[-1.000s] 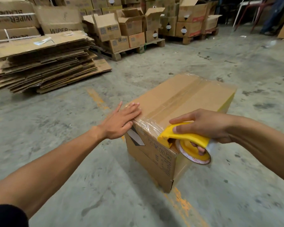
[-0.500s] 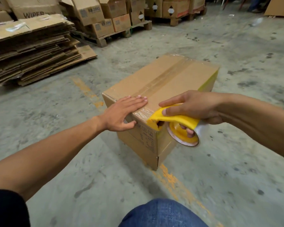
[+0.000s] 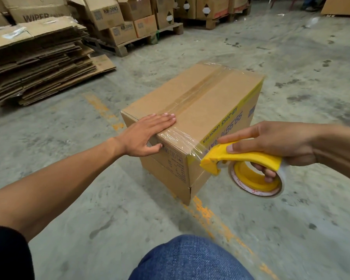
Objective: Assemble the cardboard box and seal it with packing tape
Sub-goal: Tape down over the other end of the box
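Closed cardboard box (image 3: 192,118) on the concrete floor (image 3: 69,199), clear packing tape (image 3: 196,93) along its top seam and down over the near end. Left hand (image 3: 148,134) stretched out from a straight forearm, palm flat on the near top edge, fingers straight and together, thumb hooked down onto the end face. Right hand (image 3: 271,142) curled round the yellow tape dispenser (image 3: 242,168) at the near right corner, forefinger extended along its top, other fingers through the roll's core.
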Demonstrator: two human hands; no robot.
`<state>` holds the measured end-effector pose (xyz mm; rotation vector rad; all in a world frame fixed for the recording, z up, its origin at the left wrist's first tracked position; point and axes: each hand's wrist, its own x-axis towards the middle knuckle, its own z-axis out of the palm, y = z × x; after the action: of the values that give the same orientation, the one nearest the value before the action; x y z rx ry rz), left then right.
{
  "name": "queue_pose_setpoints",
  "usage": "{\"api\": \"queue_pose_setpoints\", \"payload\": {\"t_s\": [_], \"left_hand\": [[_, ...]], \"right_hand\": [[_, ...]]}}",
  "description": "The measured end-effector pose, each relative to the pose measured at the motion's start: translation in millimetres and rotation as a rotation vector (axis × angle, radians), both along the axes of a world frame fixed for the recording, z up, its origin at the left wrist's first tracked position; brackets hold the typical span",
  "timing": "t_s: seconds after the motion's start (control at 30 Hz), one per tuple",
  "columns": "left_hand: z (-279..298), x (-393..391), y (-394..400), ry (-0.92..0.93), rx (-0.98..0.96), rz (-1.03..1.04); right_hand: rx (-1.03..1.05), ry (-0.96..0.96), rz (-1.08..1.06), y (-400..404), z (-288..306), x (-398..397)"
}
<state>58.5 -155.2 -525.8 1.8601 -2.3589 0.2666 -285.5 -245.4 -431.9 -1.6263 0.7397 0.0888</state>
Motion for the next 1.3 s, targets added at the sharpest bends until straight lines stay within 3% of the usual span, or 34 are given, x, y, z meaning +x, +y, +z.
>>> {"api": "queue_pose_setpoints", "payload": {"t_s": [0.2, 0.33, 0.47, 0.5, 0.6, 0.67, 0.83, 0.93, 1.1, 1.3], "left_hand": [[-13.2, -47.7, 20.6, -0.059, 0.099, 0.019], [-19.6, -119.2, 19.3, -0.016, 0.174, -0.134], [-23.9, -141.4, 18.9, 0.071, 0.2, -0.112], [-23.0, -142.6, 20.2, 0.09, 0.194, -0.105], [-18.5, -144.1, 25.1, 0.122, 0.172, -0.077], [-16.8, -150.4, 28.7, 0.123, 0.135, -0.021], [-17.4, -186.2, 25.9, 0.102, 0.034, 0.247], [-17.9, -197.9, 26.0, 0.026, 0.038, 0.279], [-21.6, -195.5, 22.9, -0.092, -0.065, 0.321], [-29.3, -181.1, 8.9, -0.15, -0.172, 0.191]], "right_hand": [[0.078, 0.085, 0.009, 5.3, -35.2, -15.3], [0.171, 0.134, -0.008, 3.8, -54.7, -26.1], [0.236, 0.198, -0.067, -10.6, -68.2, -32.1], [0.207, 0.264, -0.026, -11.8, -81.1, -35.9], [-0.126, 0.625, 0.393, -1.3, -147.3, -50.5], [-0.21, 0.772, 0.511, 8.4, -183.9, -58.5], [-0.306, 0.736, 0.45, 10.0, -195.3, -48.9], [-0.366, 0.664, 0.427, 11.3, -192.6, -40.8], [-0.648, 0.689, 0.76, 25.7, -196.6, -27.1], [-0.876, 0.56, 1.063, 43.8, -227.1, -24.4]]}}
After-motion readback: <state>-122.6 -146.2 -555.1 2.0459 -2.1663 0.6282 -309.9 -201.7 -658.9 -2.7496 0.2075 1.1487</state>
